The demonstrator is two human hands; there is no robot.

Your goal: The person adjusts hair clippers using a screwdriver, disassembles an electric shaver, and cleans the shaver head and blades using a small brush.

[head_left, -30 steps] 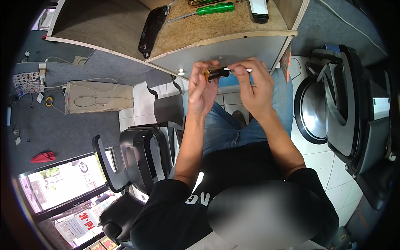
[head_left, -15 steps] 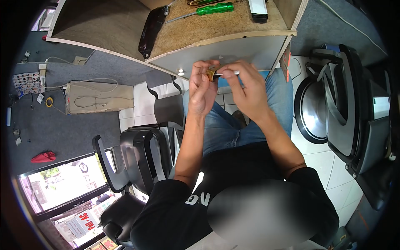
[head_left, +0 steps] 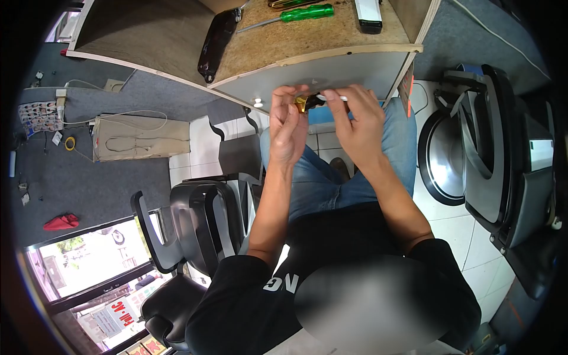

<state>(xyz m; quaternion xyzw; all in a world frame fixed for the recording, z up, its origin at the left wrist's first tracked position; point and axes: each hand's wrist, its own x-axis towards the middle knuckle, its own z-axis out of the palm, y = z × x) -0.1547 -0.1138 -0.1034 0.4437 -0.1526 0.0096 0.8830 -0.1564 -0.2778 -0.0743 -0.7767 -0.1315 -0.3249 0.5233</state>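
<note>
My left hand (head_left: 285, 127) pinches a small gold-coloured piece (head_left: 301, 105) between thumb and fingers, below the front edge of the wooden shelf. Its exact kind is too small to make out, and a dark part shows on its right side. In the fingers of my right hand (head_left: 359, 121) is a thin white stick (head_left: 343, 98), which looks like a cotton swab. The stick lies nearly level, its left end close to the dark part; whether they touch I cannot tell. Both hands are above my lap.
On the wooden shelf (head_left: 260, 56) lie a green-handled screwdriver (head_left: 306, 12), a glossy black panel (head_left: 217, 44) and a white-and-black object (head_left: 368, 16). Black chairs stand at left (head_left: 204, 228) and right (head_left: 503, 136). A cardboard piece (head_left: 141, 137) lies on the grey surface.
My right hand has shifted slightly right and up with the white stick, drawing away from the left hand. More of the gold piece and its dark part now shows. The left hand stays nearly still.
</note>
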